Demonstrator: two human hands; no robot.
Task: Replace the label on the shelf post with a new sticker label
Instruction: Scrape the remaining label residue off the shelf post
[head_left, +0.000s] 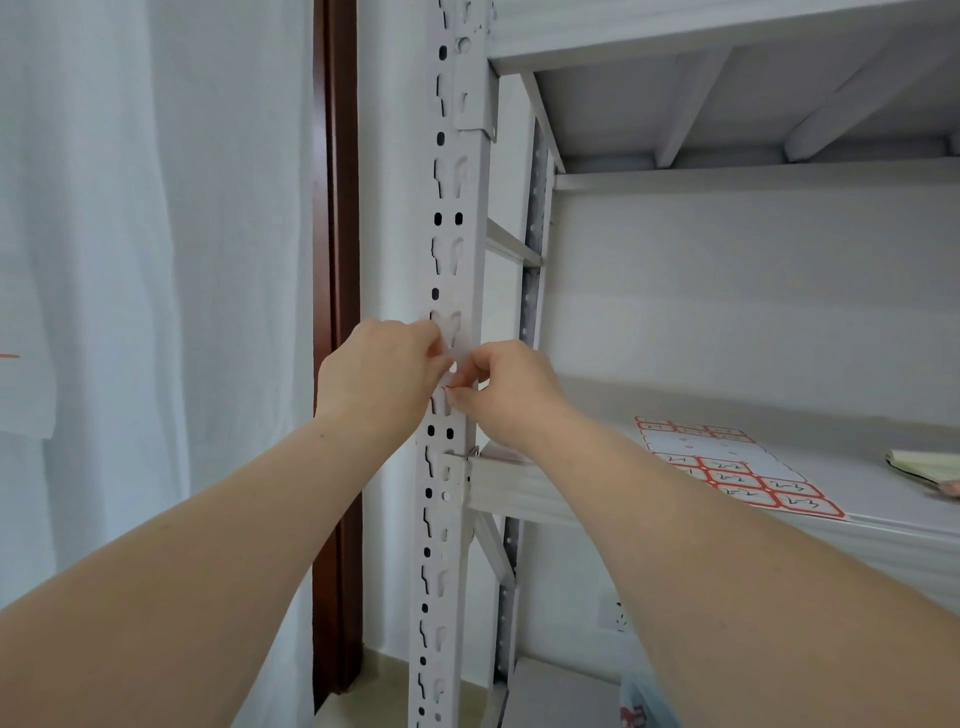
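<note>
Of the person only two arms show. The left hand (382, 374) and the right hand (511, 387) are bare, and so are both wrists. The left forearm (208, 540) is bare along all its visible length, down to the frame's edge; the right forearm (727, 561) likewise. A few tiny dark specks dot the left forearm. The knuckles are smooth and rounded. The fingertips are mostly hidden, so the nails cannot be made out.

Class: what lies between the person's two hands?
In the head view, a small pale label against the shelf post, pinched by the left hand and right hand.
</note>
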